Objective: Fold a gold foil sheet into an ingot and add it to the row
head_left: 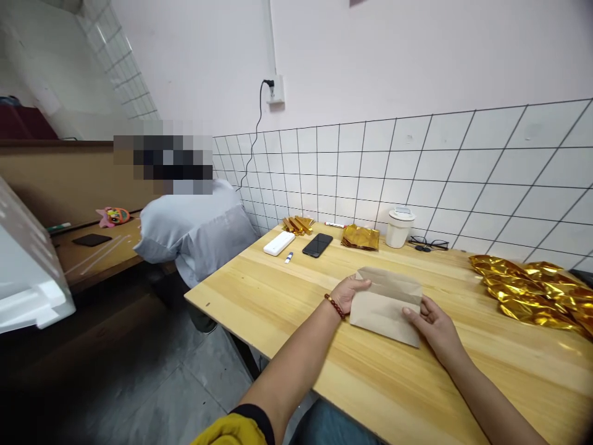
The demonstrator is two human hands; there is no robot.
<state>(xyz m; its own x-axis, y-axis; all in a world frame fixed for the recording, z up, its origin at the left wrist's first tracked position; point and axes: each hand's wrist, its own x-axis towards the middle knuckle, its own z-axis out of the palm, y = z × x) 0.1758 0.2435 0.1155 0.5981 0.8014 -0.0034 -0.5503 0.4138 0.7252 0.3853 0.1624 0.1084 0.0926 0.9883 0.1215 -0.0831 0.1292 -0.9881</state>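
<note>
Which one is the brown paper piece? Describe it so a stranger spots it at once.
Find the light wooden table, then the left hand and right hand over it. Together they hold the brown paper piece: matte, unlike the shiny gold pieces farther right.

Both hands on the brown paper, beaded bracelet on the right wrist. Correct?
Wrong wrist: the head view shows the beaded bracelet on the left one. The left hand and right hand are indeed both on the brown paper.
</note>
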